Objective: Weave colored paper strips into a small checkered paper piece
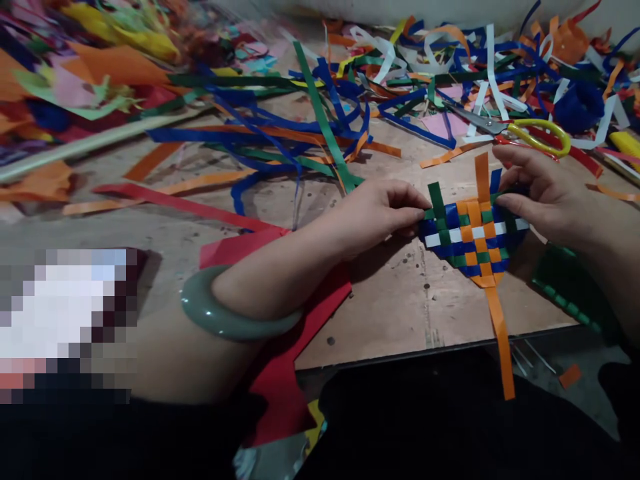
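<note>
A small woven mat of paper strips [473,241], blue, orange, green and white, lies on the wooden board [400,307]. A long orange strip [500,340] hangs from it over the board's near edge. My left hand [373,213] pinches the mat's left edge at a green strip end. My right hand [545,190] holds the mat's upper right side, fingers curled on the strip ends. A pale green bangle [225,313] sits on my left wrist.
Yellow-handled scissors [520,130] lie just beyond my right hand. Heaps of loose coloured paper strips [320,127] cover the back of the board. Red paper sheets [285,373] lie under my left forearm. A green woven piece [570,287] sits at the right edge.
</note>
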A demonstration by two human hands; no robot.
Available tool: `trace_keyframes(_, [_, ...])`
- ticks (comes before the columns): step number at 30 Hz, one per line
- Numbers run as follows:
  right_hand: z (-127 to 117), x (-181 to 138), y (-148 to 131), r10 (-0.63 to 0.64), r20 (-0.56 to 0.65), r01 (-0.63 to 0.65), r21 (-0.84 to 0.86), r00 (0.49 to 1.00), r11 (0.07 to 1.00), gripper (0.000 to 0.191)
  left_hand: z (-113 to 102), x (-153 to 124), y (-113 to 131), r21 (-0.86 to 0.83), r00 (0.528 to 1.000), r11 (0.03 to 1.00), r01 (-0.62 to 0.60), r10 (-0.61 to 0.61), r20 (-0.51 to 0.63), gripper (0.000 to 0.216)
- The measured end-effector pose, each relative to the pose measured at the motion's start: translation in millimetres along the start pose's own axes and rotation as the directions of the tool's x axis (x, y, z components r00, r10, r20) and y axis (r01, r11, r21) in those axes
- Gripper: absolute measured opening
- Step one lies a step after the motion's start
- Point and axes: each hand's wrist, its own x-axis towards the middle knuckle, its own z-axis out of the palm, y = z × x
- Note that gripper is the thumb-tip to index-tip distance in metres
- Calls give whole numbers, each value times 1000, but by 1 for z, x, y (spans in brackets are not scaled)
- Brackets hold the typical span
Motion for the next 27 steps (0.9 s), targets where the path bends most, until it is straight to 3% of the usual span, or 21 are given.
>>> trace_keyframes(7, [-1,-3,-3,-87,-110,95,71,990,993,51,-3,4,-9,-311,987,950,-21,70,146,15])
trace_keyframes(13, [-1,-3,-1,-115,-153,145,204,982,968,46,-5,3,-6,-345,959,939,4,94,268,12])
trace_keyframes(19, [-2,-4,0,-105,-204,149,213,973,966,47,-5,2,-3,-360,951,932,37,77,298,10])
trace_keyframes(27, [-1,-5,-4,-60,-214,105,207,975,973,45,0,-2,-1,-315,976,948,35,34,214,11])
